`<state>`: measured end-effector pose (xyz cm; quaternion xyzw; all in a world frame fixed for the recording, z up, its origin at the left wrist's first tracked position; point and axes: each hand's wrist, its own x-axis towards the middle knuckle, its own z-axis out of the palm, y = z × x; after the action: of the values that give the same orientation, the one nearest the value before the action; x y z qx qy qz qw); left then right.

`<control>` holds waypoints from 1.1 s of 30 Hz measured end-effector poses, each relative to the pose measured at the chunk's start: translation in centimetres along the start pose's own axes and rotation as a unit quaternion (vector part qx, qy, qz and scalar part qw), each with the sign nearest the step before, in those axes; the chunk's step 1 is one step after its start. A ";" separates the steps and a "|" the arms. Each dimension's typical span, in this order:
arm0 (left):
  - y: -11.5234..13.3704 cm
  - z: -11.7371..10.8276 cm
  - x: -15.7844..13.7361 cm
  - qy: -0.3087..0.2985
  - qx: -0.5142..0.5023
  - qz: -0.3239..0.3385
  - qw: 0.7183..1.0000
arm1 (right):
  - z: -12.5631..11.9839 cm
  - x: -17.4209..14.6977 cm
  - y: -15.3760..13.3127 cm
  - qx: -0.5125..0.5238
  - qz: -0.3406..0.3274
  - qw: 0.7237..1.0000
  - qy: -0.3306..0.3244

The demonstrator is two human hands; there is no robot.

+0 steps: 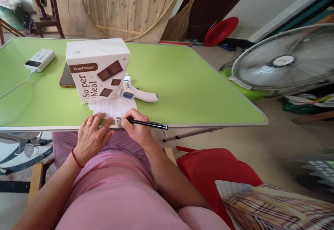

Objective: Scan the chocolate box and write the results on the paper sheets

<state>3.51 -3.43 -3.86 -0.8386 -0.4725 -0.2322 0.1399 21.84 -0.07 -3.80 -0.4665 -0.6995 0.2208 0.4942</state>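
My right hand grips a black pen at the near edge of the green table, its tip pointing left onto a white printed sheet. My left hand, with a gold ring and a red wrist cord, rests flat on the table edge, fingertips touching the sheet's near corner. Behind the sheet stands a white NutriMotion Su-per Meal box. A white and blue handheld thermometer lies to the right of the box.
A phone lies partly hidden behind the box, and a white power bank with its cable sits far left. A standing fan is at the right, with a red stool beside my seat. Wooden panels and a broom lean against the back wall.
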 end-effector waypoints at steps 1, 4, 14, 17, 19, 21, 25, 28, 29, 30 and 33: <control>0.0 0.0 0.0 0.002 -0.001 0.001 1.000 | 0.0 0.0 0.0 -0.002 -0.001 1.000 -0.001; 0.0 0.0 -0.1 0.003 0.001 0.002 1.000 | 0.0 0.0 0.0 -0.003 -0.009 1.000 -0.002; 0.0 0.1 -0.1 -0.003 0.000 -0.003 1.000 | 0.0 0.1 0.1 0.003 -0.003 1.000 -0.001; 0.1 0.0 -0.1 -0.003 0.000 -0.005 1.000 | 0.0 0.0 0.1 0.025 0.001 0.999 0.023; 0.1 0.0 -0.1 -0.002 -0.001 -0.005 1.000 | -0.2 0.0 0.0 0.039 0.004 0.998 0.047; 0.1 0.0 -0.2 -0.002 -0.002 -0.006 1.000 | -0.7 0.1 -0.1 0.039 0.000 0.997 0.065; 0.1 0.1 -0.2 -0.001 -0.004 -0.006 1.000 | -2.3 1.2 0.1 -0.042 -0.046 0.994 0.090; -0.1 0.2 -0.2 0.002 -0.003 -0.005 1.000 | -3.6 2.3 0.7 -0.157 -0.074 0.980 0.100; -0.1 0.2 -0.2 0.002 -0.003 -0.005 1.000 | -3.9 2.5 1.0 -0.200 -0.075 0.972 0.096; -0.1 0.2 -0.2 0.002 -0.003 -0.005 1.000 | -4.1 2.7 1.2 -0.244 -0.073 0.963 0.087; 0.0 0.1 -0.2 0.001 -0.008 -0.002 1.000 | -4.4 2.9 2.0 -0.346 -0.070 0.935 0.039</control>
<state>3.44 -3.57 -4.07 -0.8388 -0.4719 -0.2367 0.1329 26.48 2.75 -2.09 -0.5670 -0.7435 -0.0884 0.3433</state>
